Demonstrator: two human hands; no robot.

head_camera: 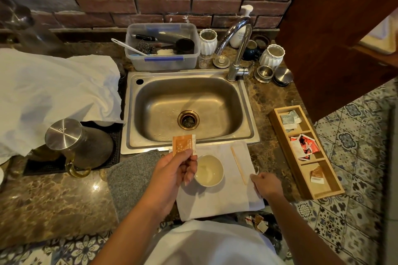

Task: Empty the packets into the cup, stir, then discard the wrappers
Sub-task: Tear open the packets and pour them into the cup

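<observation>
While the left hand (172, 170) pinches an orange packet (183, 143) upright between thumb and fingers, just above the counter's front edge by the sink (189, 105), the right hand (266, 185) hovers with fingers loosely curled and holding nothing over the right edge of the white cloth (217, 202). On that cloth stand the cup (209, 170), holding pale liquid, and beside it a wooden stirrer (238, 165). At the counter's right edge lies a wooden tray (305, 180) with more packets.
</observation>
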